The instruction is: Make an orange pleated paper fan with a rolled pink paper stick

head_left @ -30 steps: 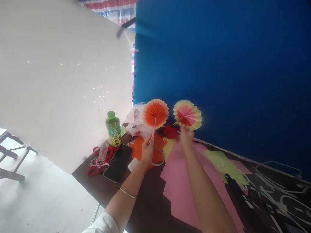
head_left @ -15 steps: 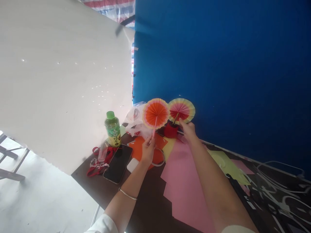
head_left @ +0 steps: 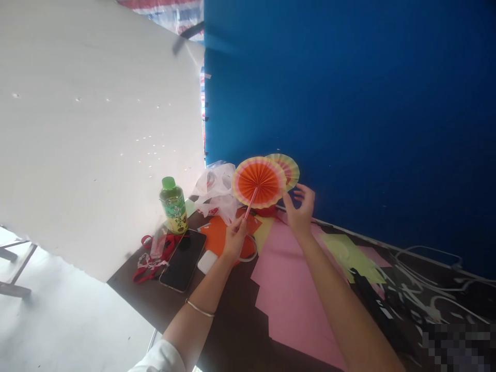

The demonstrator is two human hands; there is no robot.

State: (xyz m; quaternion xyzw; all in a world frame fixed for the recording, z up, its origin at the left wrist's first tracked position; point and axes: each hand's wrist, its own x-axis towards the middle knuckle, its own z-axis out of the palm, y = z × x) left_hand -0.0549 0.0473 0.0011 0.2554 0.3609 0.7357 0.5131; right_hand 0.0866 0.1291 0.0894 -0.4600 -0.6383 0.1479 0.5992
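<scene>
My left hand [head_left: 235, 236] is closed round the pink stick of an orange pleated paper fan [head_left: 259, 178] with a pink and yellow rim. That fan overlaps a second round fan [head_left: 291, 169], pink with a yellow-green edge, which stands behind it. My right hand [head_left: 300, 207] is beside the orange fan's lower right edge, its fingers apart and holding nothing. Below the fans, a red object [head_left: 266, 211] shows in part. The second fan's stick is hidden.
On the dark table [head_left: 228, 320] lie pink sheets [head_left: 290, 289], orange paper [head_left: 217, 230], a phone [head_left: 183, 261] and a white case [head_left: 207, 262]. A green-capped bottle [head_left: 174, 206] stands left, near a plastic bag [head_left: 217, 183]. White cables [head_left: 426, 263] lie right, before a blue panel [head_left: 349, 103].
The orange fan has moved right and now covers part of the second fan. My right hand has come off the second fan, its fingers opened. The view has shifted slightly.
</scene>
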